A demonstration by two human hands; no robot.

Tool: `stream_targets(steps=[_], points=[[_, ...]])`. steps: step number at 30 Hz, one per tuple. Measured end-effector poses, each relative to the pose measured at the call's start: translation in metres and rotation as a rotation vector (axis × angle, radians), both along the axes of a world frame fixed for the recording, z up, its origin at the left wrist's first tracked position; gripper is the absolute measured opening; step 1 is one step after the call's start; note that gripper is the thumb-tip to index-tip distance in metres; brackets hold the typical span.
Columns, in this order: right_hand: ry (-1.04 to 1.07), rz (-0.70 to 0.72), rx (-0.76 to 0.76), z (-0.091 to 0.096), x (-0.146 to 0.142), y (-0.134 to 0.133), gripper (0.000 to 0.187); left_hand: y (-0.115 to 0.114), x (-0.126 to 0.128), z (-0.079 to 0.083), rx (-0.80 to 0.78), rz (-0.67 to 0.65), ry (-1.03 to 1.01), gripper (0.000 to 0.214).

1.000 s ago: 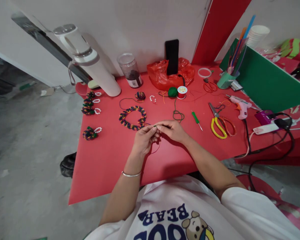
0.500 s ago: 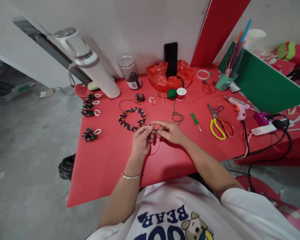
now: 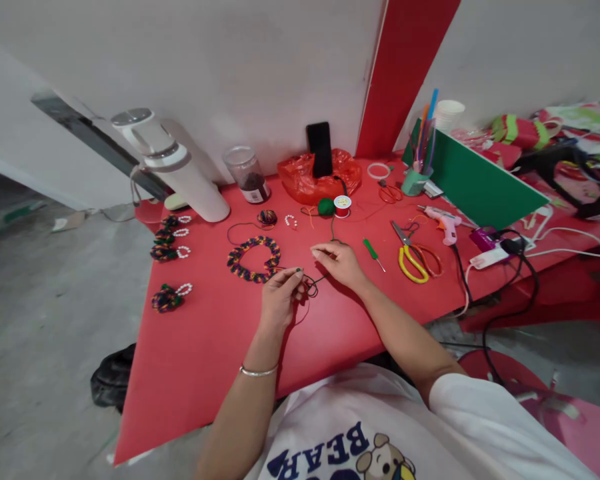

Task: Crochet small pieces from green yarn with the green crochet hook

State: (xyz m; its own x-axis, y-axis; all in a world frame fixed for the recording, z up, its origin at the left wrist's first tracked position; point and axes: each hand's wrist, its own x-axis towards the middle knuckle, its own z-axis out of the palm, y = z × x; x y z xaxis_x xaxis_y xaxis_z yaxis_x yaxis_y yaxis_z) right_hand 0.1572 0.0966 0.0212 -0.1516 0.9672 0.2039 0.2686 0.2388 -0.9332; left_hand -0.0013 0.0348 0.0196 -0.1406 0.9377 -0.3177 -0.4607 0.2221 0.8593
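Dark yarn [image 3: 313, 289] forms loose loops between the left hand [image 3: 280, 297], which pinches a small green piece [image 3: 299, 270] between thumb and forefinger, and the right hand [image 3: 344, 265], half curled, its hold on the yarn unclear. Just beyond the left hand lies a multicoloured ring [image 3: 251, 276]; beyond the right, a green ball [image 3: 326, 207] and a red spool [image 3: 343, 208]. To that hand's right lie a green-handled tool [image 3: 371, 249], then scissors [image 3: 405, 247].

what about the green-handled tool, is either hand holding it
No, the green-handled tool lies on the red table, apart from both the left hand and the right hand.
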Motion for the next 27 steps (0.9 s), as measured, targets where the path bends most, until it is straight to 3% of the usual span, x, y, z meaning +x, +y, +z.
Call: stream_targets(steps=[4, 7, 10, 13, 18, 21, 23, 27], points=[[-0.125, -0.019, 0.008, 0.009, 0.006, -0.003, 0.020, 0.000, 0.003, 0.000, 0.026, -0.008, 0.011, 0.033], [-0.389, -0.060, 0.033, 0.023, 0.024, -0.011, 0.021, -0.001, 0.004, 0.002, 0.029, -0.017, 0.010, 0.032], [-0.738, -0.241, 0.036, 0.037, 0.054, -0.018, 0.026, -0.002, 0.005, 0.004, 0.014, -0.031, 0.013, 0.033], [-1.001, -0.382, -0.101, 0.044, 0.080, -0.019, 0.029, -0.004, 0.007, 0.004, 0.014, -0.040, 0.005, 0.036], [-1.207, -0.263, -0.213, 0.041, 0.095, -0.007, 0.029, -0.004, 0.008, 0.001, 0.032, -0.058, 0.013, 0.035], [-1.232, -0.240, -0.227, 0.038, 0.099, 0.000, 0.027, -0.004, 0.005, -0.001, 0.036, -0.052, 0.018, 0.036], [-1.138, -0.219, -0.232, 0.037, 0.102, 0.000, 0.022, -0.003, 0.004, -0.002, 0.040, -0.039, 0.020, 0.036], [-0.505, 0.051, -0.271, 0.033, 0.100, -0.010, 0.019, -0.002, 0.005, -0.004, 0.045, -0.034, 0.025, 0.035]])
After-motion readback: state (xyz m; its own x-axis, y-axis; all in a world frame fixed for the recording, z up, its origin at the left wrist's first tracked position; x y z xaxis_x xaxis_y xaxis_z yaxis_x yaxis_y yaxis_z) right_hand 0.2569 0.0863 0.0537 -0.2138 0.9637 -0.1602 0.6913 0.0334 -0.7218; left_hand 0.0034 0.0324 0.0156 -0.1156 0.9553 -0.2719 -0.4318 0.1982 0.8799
